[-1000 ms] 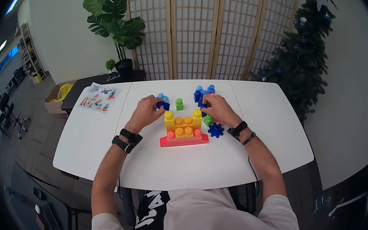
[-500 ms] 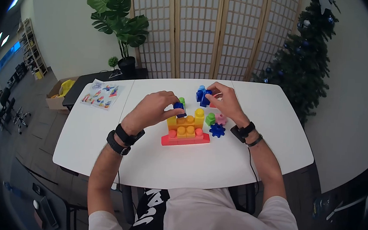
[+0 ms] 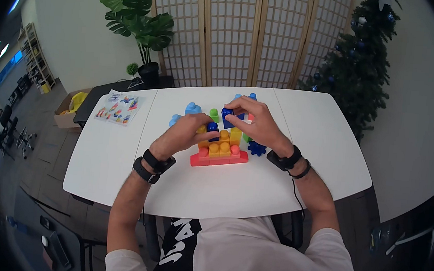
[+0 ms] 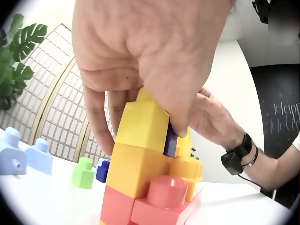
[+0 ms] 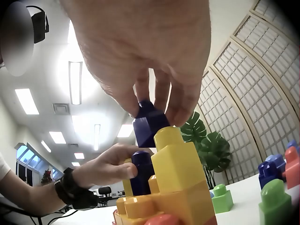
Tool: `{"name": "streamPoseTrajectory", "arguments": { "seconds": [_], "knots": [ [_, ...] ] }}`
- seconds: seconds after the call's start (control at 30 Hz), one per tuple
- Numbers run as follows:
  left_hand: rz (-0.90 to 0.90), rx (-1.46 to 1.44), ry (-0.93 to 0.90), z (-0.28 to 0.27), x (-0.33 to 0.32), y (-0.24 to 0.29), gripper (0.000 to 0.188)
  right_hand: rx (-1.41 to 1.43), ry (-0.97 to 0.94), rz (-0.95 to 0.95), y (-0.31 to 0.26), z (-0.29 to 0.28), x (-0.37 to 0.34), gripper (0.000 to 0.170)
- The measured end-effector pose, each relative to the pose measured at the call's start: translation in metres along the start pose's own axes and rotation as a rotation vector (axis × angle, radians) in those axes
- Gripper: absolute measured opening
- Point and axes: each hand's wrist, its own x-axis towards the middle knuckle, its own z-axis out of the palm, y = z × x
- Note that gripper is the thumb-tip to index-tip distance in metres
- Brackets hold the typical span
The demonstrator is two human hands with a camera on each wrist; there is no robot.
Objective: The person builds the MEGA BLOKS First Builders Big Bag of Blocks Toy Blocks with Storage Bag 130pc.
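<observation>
The block structure has a red base (image 3: 219,160), orange blocks in the middle and a yellow block (image 5: 177,164) at each end. My left hand (image 3: 182,132) pinches a dark blue block (image 3: 212,131) down among the structure's blocks, beside the left yellow block (image 4: 143,124). Above and behind the structure, my right hand (image 3: 260,125) holds another dark blue block (image 3: 227,118) by its top. In the right wrist view that held block (image 5: 150,124) hangs by the top of the right yellow block, and the left-hand block (image 5: 141,172) stands lower.
Light blue blocks (image 3: 193,108) and a green block (image 3: 214,114) stand behind the structure. A dark blue gear (image 3: 256,149) lies to its right, near another green block (image 5: 274,202). A printed sheet (image 3: 120,108) lies at the table's (image 3: 106,167) left back.
My left hand has brought its dark blue block rightward and down into the structure. My right hand has picked up a dark blue block from the back right group and moved it left.
</observation>
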Motion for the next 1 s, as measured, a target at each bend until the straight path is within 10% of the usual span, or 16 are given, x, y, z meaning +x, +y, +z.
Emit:
{"name": "streamPoseTrajectory", "arguments": {
  "seconds": [1.0],
  "knots": [
    [-0.017, 0.014, -0.035, 0.009, 0.0, 0.001, 0.05, -0.063, -0.269, 0.034, 0.02, 0.027, -0.022, 0.047]
  ]
}}
